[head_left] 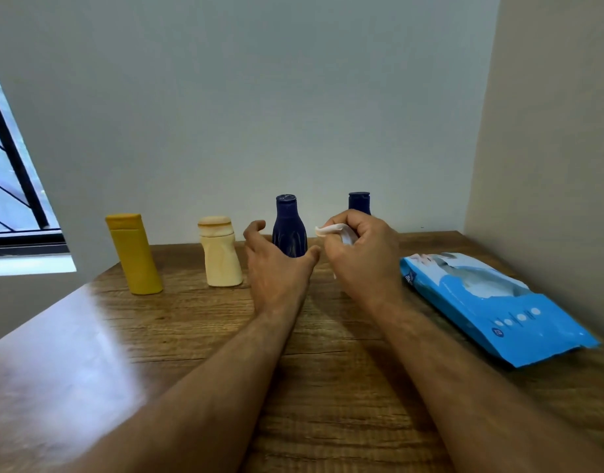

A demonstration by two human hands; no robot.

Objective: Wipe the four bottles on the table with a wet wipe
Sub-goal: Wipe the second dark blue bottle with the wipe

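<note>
Four bottles stand in a row near the wall: a yellow bottle (133,254) at the left, a cream bottle (220,256), a dark blue bottle (288,227) and a second dark blue bottle (359,201), mostly hidden behind my right hand. My left hand (276,264) is open, its fingers curved around the near side of the first dark blue bottle; I cannot tell whether they touch it. My right hand (362,254) is closed on a white wet wipe (334,232), held just right of that bottle.
A blue pack of wet wipes (498,308) lies flat on the right of the wooden table (328,387), close to the side wall. A window (7,186) is at the far left. The back wall is right behind the bottles.
</note>
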